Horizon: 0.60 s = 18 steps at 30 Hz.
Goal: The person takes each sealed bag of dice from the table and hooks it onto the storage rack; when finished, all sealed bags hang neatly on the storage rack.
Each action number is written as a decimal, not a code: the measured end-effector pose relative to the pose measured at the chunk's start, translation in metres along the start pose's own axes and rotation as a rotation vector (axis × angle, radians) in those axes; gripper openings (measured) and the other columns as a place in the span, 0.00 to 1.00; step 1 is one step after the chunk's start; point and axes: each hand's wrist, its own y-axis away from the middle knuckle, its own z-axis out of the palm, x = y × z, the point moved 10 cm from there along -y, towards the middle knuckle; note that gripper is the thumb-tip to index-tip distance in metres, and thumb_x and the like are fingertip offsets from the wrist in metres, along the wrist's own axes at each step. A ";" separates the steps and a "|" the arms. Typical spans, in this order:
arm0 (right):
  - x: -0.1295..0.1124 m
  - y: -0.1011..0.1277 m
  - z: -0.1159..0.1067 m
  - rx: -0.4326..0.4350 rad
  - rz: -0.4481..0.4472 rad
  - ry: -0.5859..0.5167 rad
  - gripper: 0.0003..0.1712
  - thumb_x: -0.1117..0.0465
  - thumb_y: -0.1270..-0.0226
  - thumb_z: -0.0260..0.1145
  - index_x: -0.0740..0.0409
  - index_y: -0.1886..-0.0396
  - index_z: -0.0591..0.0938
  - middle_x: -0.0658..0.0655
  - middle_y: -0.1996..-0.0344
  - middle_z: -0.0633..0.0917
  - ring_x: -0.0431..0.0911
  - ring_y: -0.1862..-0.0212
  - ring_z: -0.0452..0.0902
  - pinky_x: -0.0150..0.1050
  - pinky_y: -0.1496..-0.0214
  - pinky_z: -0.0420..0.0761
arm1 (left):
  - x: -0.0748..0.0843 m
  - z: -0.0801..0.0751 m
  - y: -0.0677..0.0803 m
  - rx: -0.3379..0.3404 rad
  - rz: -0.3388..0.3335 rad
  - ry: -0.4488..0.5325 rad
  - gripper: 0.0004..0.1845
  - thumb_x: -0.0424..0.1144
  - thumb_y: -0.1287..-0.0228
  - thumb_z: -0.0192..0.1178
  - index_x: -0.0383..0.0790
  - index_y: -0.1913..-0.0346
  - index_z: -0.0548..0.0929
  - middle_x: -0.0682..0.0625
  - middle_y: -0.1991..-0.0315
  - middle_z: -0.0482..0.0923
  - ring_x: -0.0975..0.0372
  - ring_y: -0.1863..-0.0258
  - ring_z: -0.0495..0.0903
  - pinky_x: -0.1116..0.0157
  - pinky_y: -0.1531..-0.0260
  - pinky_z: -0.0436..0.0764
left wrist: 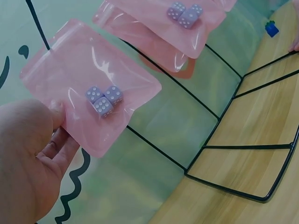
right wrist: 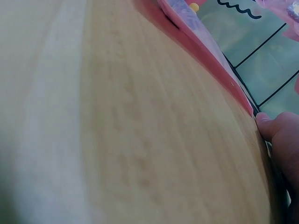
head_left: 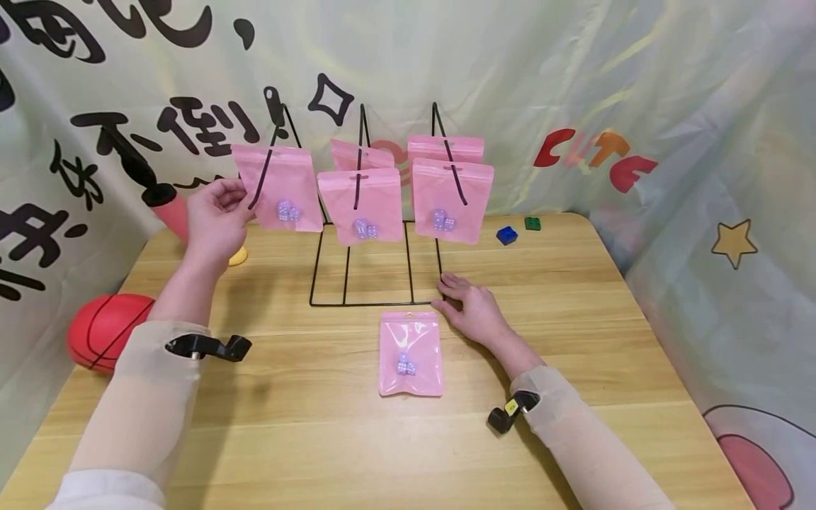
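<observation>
Our left hand (head_left: 217,212) pinches the side edge of a pink pouch (head_left: 280,188) at the left hook (head_left: 270,152) of the black wire rack (head_left: 376,283); whether the pouch hangs from the hook or is only held against it we cannot tell. Our right hand (head_left: 472,308) lies flat, fingers relaxed, on the rack's front right corner, steadying it and holding nothing.

To do this well, we judge, we should keep the pouch square to the hook, watch its hang hole, and keep pressing the base so the light frame does not tip.

The pouches are glossy, thin, crinkly plastic, rectangular with a sealed top band; in the left wrist view three pale lilac dice (left wrist: 103,99) sag toward the bottom. Other pouches hang on the middle and right hooks. One spare pouch (head_left: 411,353) lies flat on the wooden table (head_left: 319,439), just in front of the rack. The rack is thin, stiff wire with an open rectangular base.
</observation>
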 end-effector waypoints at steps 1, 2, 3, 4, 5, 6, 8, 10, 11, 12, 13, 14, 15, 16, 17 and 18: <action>0.000 0.000 0.000 0.000 0.000 -0.001 0.28 0.52 0.24 0.72 0.67 0.35 0.83 0.64 0.30 0.78 0.59 0.28 0.73 0.55 0.25 0.71 | -0.001 -0.001 0.001 0.003 -0.004 -0.005 0.05 0.32 0.27 0.67 0.38 0.52 0.85 0.51 0.60 0.84 0.62 0.59 0.84 0.74 0.57 0.87; 0.000 0.000 0.001 0.001 0.000 -0.002 0.28 0.52 0.24 0.72 0.67 0.35 0.83 0.64 0.30 0.78 0.59 0.28 0.73 0.55 0.25 0.71 | -0.001 -0.003 0.002 0.006 -0.009 0.003 0.06 0.32 0.27 0.68 0.37 0.52 0.85 0.51 0.59 0.84 0.62 0.58 0.84 0.73 0.56 0.87; 0.000 0.000 0.001 0.003 -0.001 -0.004 0.28 0.52 0.24 0.72 0.67 0.35 0.83 0.64 0.31 0.78 0.60 0.28 0.73 0.55 0.25 0.71 | -0.002 -0.005 0.003 0.010 -0.014 0.007 0.07 0.33 0.28 0.68 0.37 0.51 0.86 0.51 0.59 0.85 0.62 0.57 0.85 0.73 0.55 0.86; 0.000 0.000 0.001 0.005 -0.001 -0.005 0.28 0.52 0.24 0.72 0.67 0.35 0.83 0.64 0.31 0.78 0.60 0.28 0.73 0.55 0.25 0.71 | -0.002 -0.007 0.004 0.015 -0.018 0.020 0.08 0.34 0.29 0.70 0.37 0.51 0.87 0.51 0.58 0.86 0.62 0.56 0.85 0.73 0.54 0.86; 0.001 0.000 0.001 0.008 0.000 -0.007 0.28 0.52 0.24 0.72 0.67 0.35 0.83 0.64 0.31 0.78 0.60 0.28 0.73 0.55 0.25 0.71 | -0.002 -0.009 0.006 0.021 -0.019 0.033 0.10 0.35 0.30 0.71 0.36 0.50 0.88 0.50 0.57 0.86 0.62 0.55 0.85 0.73 0.53 0.86; 0.001 0.000 0.001 0.011 -0.001 -0.007 0.28 0.52 0.24 0.72 0.67 0.35 0.83 0.64 0.31 0.78 0.60 0.28 0.73 0.55 0.25 0.71 | -0.002 -0.010 0.008 0.026 -0.023 0.049 0.11 0.36 0.31 0.72 0.36 0.49 0.88 0.51 0.56 0.87 0.62 0.54 0.85 0.73 0.52 0.86; 0.001 0.000 0.001 0.013 0.002 -0.009 0.28 0.52 0.24 0.72 0.67 0.35 0.83 0.64 0.31 0.78 0.60 0.28 0.73 0.55 0.25 0.71 | 0.001 -0.014 0.013 0.034 -0.014 0.058 0.14 0.36 0.32 0.74 0.35 0.47 0.88 0.51 0.55 0.88 0.62 0.52 0.85 0.74 0.49 0.84; 0.002 0.000 0.001 0.012 0.005 -0.010 0.28 0.52 0.24 0.72 0.66 0.35 0.83 0.64 0.31 0.78 0.60 0.28 0.73 0.55 0.25 0.71 | 0.003 -0.017 0.018 0.039 -0.002 0.058 0.15 0.36 0.33 0.74 0.35 0.46 0.88 0.51 0.54 0.88 0.62 0.50 0.85 0.74 0.47 0.83; 0.002 0.000 0.001 0.010 0.008 -0.010 0.28 0.52 0.24 0.72 0.66 0.35 0.83 0.64 0.31 0.78 0.59 0.27 0.73 0.55 0.24 0.71 | 0.004 -0.019 0.022 0.039 0.004 0.052 0.16 0.36 0.32 0.74 0.34 0.46 0.88 0.51 0.53 0.88 0.62 0.50 0.85 0.74 0.46 0.82; 0.002 0.000 0.002 0.007 0.009 -0.011 0.28 0.52 0.24 0.71 0.66 0.35 0.83 0.64 0.31 0.78 0.59 0.27 0.72 0.55 0.24 0.71 | 0.005 -0.020 0.026 0.037 0.005 0.049 0.16 0.36 0.32 0.74 0.33 0.45 0.87 0.50 0.52 0.88 0.62 0.49 0.85 0.74 0.46 0.82; 0.002 0.000 0.002 0.005 0.009 -0.010 0.28 0.52 0.24 0.71 0.66 0.34 0.82 0.64 0.31 0.78 0.59 0.27 0.72 0.55 0.24 0.71 | 0.005 -0.021 0.030 0.034 0.007 0.035 0.17 0.36 0.32 0.73 0.32 0.44 0.86 0.50 0.51 0.88 0.62 0.49 0.85 0.74 0.46 0.81; 0.002 0.000 0.002 0.003 0.009 -0.009 0.28 0.52 0.24 0.71 0.66 0.34 0.82 0.64 0.30 0.78 0.59 0.27 0.72 0.55 0.24 0.71 | 0.005 -0.022 0.034 0.029 0.004 0.024 0.17 0.36 0.31 0.73 0.32 0.44 0.86 0.50 0.51 0.88 0.62 0.49 0.84 0.75 0.46 0.81; 0.002 0.000 0.002 0.001 0.009 -0.008 0.28 0.52 0.24 0.71 0.66 0.34 0.82 0.64 0.30 0.78 0.60 0.27 0.72 0.55 0.25 0.71 | 0.005 -0.023 0.039 0.024 0.005 0.003 0.18 0.36 0.31 0.73 0.32 0.43 0.86 0.50 0.51 0.88 0.62 0.49 0.84 0.75 0.46 0.81; 0.002 0.000 0.002 0.000 0.008 -0.008 0.28 0.52 0.24 0.71 0.66 0.34 0.82 0.64 0.30 0.78 0.60 0.27 0.72 0.55 0.25 0.71 | 0.005 -0.023 0.044 0.016 0.005 -0.019 0.18 0.37 0.30 0.72 0.32 0.43 0.85 0.51 0.51 0.88 0.63 0.49 0.84 0.75 0.47 0.81; 0.001 -0.001 0.002 -0.001 0.006 -0.008 0.28 0.52 0.24 0.71 0.67 0.34 0.82 0.64 0.30 0.77 0.60 0.27 0.72 0.55 0.25 0.71 | 0.004 -0.022 0.049 0.006 0.006 -0.034 0.18 0.37 0.30 0.72 0.31 0.42 0.85 0.52 0.51 0.88 0.63 0.50 0.85 0.75 0.48 0.82; 0.001 -0.001 0.001 -0.001 0.004 -0.009 0.28 0.52 0.24 0.72 0.67 0.34 0.82 0.65 0.30 0.77 0.60 0.27 0.72 0.56 0.25 0.71 | 0.003 -0.020 0.054 -0.008 0.004 -0.046 0.18 0.37 0.29 0.71 0.30 0.42 0.84 0.53 0.52 0.88 0.64 0.50 0.85 0.76 0.48 0.82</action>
